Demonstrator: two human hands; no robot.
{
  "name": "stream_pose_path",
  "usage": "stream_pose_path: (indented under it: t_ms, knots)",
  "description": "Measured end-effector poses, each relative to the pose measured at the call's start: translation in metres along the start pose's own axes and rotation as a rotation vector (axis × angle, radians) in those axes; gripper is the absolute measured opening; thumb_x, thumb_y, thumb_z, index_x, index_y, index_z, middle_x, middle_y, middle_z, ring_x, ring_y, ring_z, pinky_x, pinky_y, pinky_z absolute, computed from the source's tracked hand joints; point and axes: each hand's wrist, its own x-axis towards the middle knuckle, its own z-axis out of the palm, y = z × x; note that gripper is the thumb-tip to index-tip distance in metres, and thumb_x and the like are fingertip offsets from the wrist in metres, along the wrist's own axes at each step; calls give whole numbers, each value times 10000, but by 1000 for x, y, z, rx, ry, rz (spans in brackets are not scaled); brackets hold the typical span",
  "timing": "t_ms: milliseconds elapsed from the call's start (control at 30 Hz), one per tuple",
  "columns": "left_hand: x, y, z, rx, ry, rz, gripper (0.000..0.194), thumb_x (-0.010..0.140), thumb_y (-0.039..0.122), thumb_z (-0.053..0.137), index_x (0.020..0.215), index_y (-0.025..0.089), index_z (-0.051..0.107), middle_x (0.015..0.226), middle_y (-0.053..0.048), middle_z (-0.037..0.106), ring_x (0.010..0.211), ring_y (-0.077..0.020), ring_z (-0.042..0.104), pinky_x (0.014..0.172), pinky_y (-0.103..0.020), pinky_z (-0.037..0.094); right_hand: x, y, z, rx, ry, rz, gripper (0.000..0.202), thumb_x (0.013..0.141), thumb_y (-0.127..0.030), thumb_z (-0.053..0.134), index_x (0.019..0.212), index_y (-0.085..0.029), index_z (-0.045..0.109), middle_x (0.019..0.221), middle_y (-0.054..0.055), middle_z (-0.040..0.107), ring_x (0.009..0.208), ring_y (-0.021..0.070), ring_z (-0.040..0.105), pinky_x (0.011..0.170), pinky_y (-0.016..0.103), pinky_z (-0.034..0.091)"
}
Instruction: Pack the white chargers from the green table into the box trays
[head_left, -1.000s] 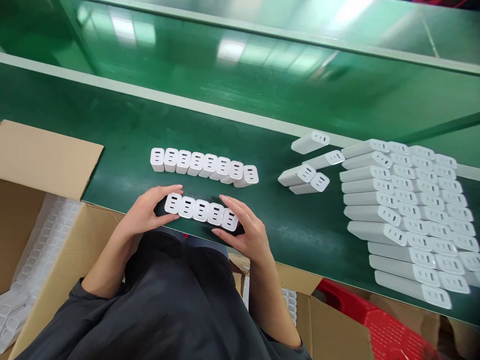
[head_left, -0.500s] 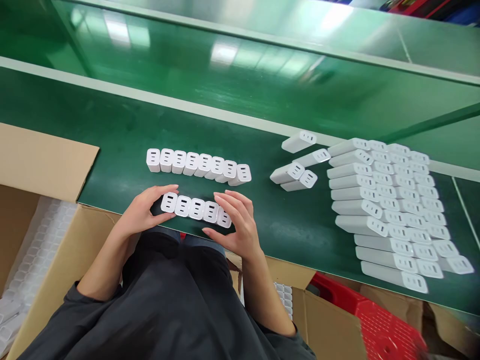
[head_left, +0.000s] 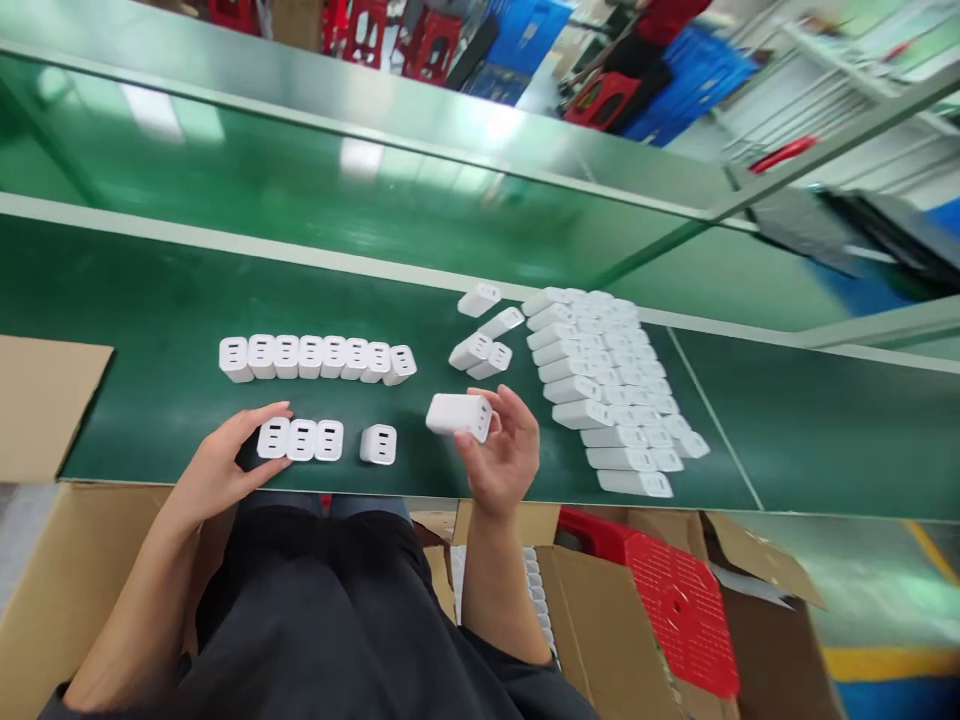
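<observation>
My right hand (head_left: 504, 450) grips a white charger (head_left: 452, 413) between thumb and fingers, held tilted on its side with its port end facing right. My left hand (head_left: 225, 462) curls around the left end of a short front row, thumb and fingertips at the near and far sides of the end charger (head_left: 273, 438). Two more upright chargers (head_left: 315, 440) stand against it. Apart to their right, a single charger (head_left: 379, 444) stands slightly tilted. Behind runs a longer row of several upright chargers (head_left: 311, 357), the rightmost one leaning.
Several loose chargers (head_left: 480, 352) lie right of the back row, and a large block of stacked chargers (head_left: 600, 390) fills the bench farther right. Cardboard boxes (head_left: 600, 620) and a red stool (head_left: 679, 600) stand below the green bench (head_left: 420, 480). A raised ledge (head_left: 300, 258) runs behind.
My right hand has come away from the front row and lifted, now with a charger in it. One charger there stands separated from the rest. The view has swung to the right.
</observation>
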Motion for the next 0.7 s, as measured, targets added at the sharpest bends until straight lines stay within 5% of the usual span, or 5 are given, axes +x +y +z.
stream_pose_path:
  t_ms: [133,267,500,600,700]
  knots:
    - [0,-5,-1,27,-11,1,569,900,458,646,1416,314,453,1308,-24,645,1175,-224,626,982,-330,513,11,38,-42,-335,89,256,575,820,-379,743,1348,-247,557,1216,97,673,1104,250,644,846,392,576]
    - [0,-7,-1,40,1,9,574,896,476,642,1415,318,454,1298,-19,653,1164,-223,636,956,-316,530,30,66,-64,-424,-85,367,650,853,-485,671,1415,-208,495,1293,132,643,1117,256,643,890,435,586]
    - [1,-1,0,4,14,41,578,878,450,678,1396,299,469,1338,-34,623,1240,-225,592,1056,-362,486,22,32,-40,-560,-15,-3,545,900,-415,652,1388,-214,515,1334,156,580,1235,315,554,977,531,516]
    - [3,8,-3,29,-1,79,648,858,443,712,1424,295,432,1415,-47,559,1304,-227,537,1089,-367,464,1,-2,-19,-271,-359,30,523,920,-337,639,1416,-278,481,1328,122,570,953,210,649,784,383,588]
    - [9,20,-5,120,-10,160,675,863,444,710,1445,283,408,1450,-62,524,1325,-226,511,1088,-361,463,-14,-21,-1,-124,-660,90,616,908,-318,665,1470,-323,412,1398,108,517,857,161,644,838,377,581]
